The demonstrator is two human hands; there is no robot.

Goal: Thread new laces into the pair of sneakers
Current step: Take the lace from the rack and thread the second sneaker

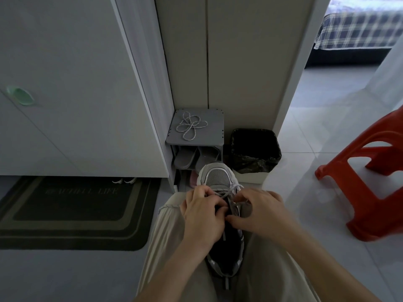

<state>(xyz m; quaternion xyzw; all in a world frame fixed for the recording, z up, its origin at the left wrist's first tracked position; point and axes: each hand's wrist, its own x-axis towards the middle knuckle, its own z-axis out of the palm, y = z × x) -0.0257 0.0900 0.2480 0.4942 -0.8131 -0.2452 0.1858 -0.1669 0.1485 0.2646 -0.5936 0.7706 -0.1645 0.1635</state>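
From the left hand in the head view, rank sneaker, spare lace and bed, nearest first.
1. sneaker, on the lap, under the left hand, which pinches its threaded lace.
2. spare lace, coiled on the grey rack ahead.
3. bed, far right, beyond the doorway.

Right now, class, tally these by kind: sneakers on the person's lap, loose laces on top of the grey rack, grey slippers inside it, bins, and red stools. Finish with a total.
Sneaker on the lap: 1
Loose lace: 1
Grey slippers: 2
Bin: 1
Red stool: 1
Total: 6
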